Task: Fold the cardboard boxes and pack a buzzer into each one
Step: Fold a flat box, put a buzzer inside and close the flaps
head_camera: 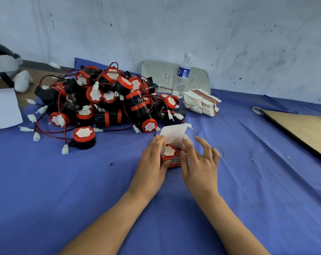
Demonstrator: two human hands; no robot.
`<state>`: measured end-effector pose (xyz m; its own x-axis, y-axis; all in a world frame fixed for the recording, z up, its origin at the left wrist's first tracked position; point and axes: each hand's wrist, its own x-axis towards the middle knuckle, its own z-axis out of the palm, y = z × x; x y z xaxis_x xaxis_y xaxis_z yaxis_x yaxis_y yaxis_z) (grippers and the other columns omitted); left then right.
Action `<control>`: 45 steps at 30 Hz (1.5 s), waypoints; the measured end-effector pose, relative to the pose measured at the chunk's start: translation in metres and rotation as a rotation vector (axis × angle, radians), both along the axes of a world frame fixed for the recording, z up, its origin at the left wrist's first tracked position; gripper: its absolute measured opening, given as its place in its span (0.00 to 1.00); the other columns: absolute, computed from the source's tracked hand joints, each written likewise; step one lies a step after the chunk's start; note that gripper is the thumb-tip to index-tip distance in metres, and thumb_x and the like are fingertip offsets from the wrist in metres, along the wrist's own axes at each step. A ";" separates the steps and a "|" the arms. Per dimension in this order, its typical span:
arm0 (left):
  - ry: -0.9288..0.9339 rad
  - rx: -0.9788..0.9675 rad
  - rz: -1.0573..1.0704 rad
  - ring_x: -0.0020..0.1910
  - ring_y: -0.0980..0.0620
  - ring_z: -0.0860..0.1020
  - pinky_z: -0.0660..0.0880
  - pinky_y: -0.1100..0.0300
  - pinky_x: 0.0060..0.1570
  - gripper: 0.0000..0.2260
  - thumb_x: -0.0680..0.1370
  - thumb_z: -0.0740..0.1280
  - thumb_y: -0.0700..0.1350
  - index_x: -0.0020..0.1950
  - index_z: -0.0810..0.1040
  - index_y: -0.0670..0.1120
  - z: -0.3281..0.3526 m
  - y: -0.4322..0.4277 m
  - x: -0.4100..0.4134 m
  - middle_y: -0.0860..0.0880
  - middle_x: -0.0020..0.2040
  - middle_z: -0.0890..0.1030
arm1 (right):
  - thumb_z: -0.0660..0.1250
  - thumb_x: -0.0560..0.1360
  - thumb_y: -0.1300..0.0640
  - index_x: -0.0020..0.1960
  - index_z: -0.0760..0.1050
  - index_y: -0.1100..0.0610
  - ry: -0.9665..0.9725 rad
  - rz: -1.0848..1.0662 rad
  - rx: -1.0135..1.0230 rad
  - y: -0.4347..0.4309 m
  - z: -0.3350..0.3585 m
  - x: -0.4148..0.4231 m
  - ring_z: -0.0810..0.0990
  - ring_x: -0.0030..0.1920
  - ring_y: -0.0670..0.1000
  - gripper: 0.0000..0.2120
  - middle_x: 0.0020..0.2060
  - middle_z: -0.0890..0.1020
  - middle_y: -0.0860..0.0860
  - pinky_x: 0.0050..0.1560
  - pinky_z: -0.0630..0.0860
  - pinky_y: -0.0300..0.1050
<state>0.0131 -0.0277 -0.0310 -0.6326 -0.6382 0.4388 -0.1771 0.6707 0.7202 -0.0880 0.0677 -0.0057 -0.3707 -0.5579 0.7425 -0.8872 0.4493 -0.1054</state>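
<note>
A small red and white cardboard box (174,137) stands on the blue cloth at the centre, its white lid flap raised. Inside it sits a red and black buzzer (169,151) with its white face up. My left hand (152,159) grips the box's left side, thumb across its front. My right hand (198,161) is at the box's right side with the thumb against the box and the fingers spread and straight. A big pile of buzzers (108,100) with red and black wires lies behind to the left. A stack of flat boxes (202,103) lies behind to the right.
A water bottle (181,76) stands by the flat boxes in front of a grey tray (156,74) leaning on the wall. Two rubber bands (219,150) lie right of my hands. A cardboard sheet (303,129) is at the right, white paper (3,109) and a plush toy (7,69) at the left.
</note>
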 end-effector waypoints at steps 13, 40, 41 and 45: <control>-0.074 -0.073 0.024 0.75 0.50 0.60 0.64 0.59 0.69 0.17 0.80 0.66 0.42 0.69 0.75 0.46 -0.001 0.000 -0.003 0.50 0.79 0.50 | 0.63 0.74 0.64 0.64 0.75 0.57 -0.373 0.237 0.128 0.006 -0.005 -0.011 0.73 0.63 0.55 0.19 0.48 0.84 0.48 0.62 0.69 0.51; -0.079 -0.167 -0.006 0.74 0.48 0.64 0.68 0.60 0.64 0.15 0.80 0.65 0.38 0.66 0.77 0.45 0.006 0.006 0.001 0.51 0.79 0.50 | 0.48 0.83 0.49 0.79 0.44 0.51 -0.325 0.123 0.403 -0.014 -0.004 -0.010 0.52 0.76 0.49 0.27 0.78 0.54 0.48 0.70 0.55 0.45; -0.099 -0.215 0.024 0.74 0.46 0.64 0.69 0.57 0.64 0.15 0.79 0.66 0.38 0.65 0.78 0.44 0.007 0.008 0.000 0.48 0.79 0.52 | 0.48 0.83 0.50 0.79 0.45 0.51 -0.337 0.134 0.402 -0.014 -0.004 -0.010 0.56 0.75 0.50 0.27 0.77 0.57 0.47 0.69 0.57 0.45; -0.206 -0.526 0.227 0.62 0.38 0.70 0.75 0.46 0.56 0.21 0.66 0.75 0.32 0.58 0.82 0.43 0.009 0.018 -0.003 0.43 0.66 0.70 | 0.51 0.82 0.56 0.75 0.60 0.53 -0.550 0.281 0.246 -0.009 -0.002 -0.013 0.71 0.57 0.54 0.21 0.67 0.73 0.51 0.53 0.68 0.47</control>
